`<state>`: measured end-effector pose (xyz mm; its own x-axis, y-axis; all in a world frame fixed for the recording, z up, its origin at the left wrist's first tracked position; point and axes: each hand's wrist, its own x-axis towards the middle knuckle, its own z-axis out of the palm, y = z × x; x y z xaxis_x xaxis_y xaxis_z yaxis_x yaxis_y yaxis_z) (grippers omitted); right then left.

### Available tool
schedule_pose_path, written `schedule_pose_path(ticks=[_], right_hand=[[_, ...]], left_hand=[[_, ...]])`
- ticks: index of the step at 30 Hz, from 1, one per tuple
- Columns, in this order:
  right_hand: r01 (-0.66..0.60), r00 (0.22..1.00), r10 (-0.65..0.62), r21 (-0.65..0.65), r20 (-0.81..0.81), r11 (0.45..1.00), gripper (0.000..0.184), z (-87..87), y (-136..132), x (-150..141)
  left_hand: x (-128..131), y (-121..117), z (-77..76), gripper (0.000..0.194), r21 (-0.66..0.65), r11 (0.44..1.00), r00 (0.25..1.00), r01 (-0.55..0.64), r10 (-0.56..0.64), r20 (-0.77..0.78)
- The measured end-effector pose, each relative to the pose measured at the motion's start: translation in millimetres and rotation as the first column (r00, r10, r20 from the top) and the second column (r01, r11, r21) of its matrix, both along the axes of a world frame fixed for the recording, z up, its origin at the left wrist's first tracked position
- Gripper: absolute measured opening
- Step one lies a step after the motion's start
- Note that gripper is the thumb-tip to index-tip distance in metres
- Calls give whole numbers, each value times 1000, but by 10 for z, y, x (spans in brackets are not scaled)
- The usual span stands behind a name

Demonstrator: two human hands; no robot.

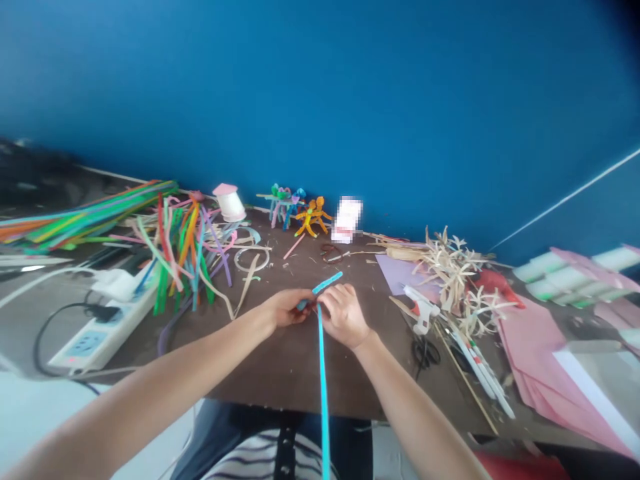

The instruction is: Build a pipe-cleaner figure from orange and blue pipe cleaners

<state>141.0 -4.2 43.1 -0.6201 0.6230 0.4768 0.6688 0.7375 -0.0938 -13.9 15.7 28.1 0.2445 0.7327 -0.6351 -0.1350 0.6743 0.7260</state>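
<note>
My left hand (pixel 286 308) and right hand (pixel 344 316) pinching blue pipe cleaner (pixel 323 373), both grips closed, over brown surface (pixel 270 360); glue gun (pixel 421 308) to right.

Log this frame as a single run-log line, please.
left hand: holds blue pipe cleaner | right hand: holds same pipe cleaner | nearby: hot glue gun, scissors

Blue pipe cleaner (pixel 323 400) cut by bottom edge, partly hidden by hands (pixel 343 315); white card (pixel 347 219) blurred.

Long turquoise pipe cleaner (pixel 321 363), kinked near its top, hanging straight down
</note>
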Motion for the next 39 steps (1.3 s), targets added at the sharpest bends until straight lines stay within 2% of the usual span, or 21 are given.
schedule_pose_path(ticks=[5, 13, 18, 24, 27, 32, 35, 39], right_hand=[[-13, 1000, 13, 23, 8, 1000, 9, -44, 19, -21], [1, 1000, -1, 15, 18, 1000, 9, -103, 15, -27], [60, 998, -60, -12, 13, 998, 9, -104, -29, -42], [197, 979, -200, -82, -33, 977, 7, -103, -107, -98], [239, 969, -245, -115, -39, 964, 8, -73, -123, -112], [199, 979, -202, -81, -28, 977, 4, 63, -108, -87], [171, 985, -172, -77, -1, 982, 4, 149, -100, -69], [119, 991, -126, -154, -34, 981, 7, 193, -98, -59]], left_hand=[[-2, -4, 2, 14, -59, 998, 1000, -25, 25, -8], [8, -59, 18, 12, -36, 998, 999, -50, 50, -2], [18, -85, 18, 12, 3, 998, 998, -63, 63, 18], [12, -123, 44, 14, 87, 995, 999, -40, 37, 35], [24, -161, 36, 12, 130, 990, 999, -52, 51, 11], [34, -189, 3, 12, 210, 975, 995, -70, 83, -55], [19, -200, 21, 11, 247, 968, 994, -44, 67, -86], [-1, -227, 50, 11, 291, 957, 993, 15, 21, -119]])
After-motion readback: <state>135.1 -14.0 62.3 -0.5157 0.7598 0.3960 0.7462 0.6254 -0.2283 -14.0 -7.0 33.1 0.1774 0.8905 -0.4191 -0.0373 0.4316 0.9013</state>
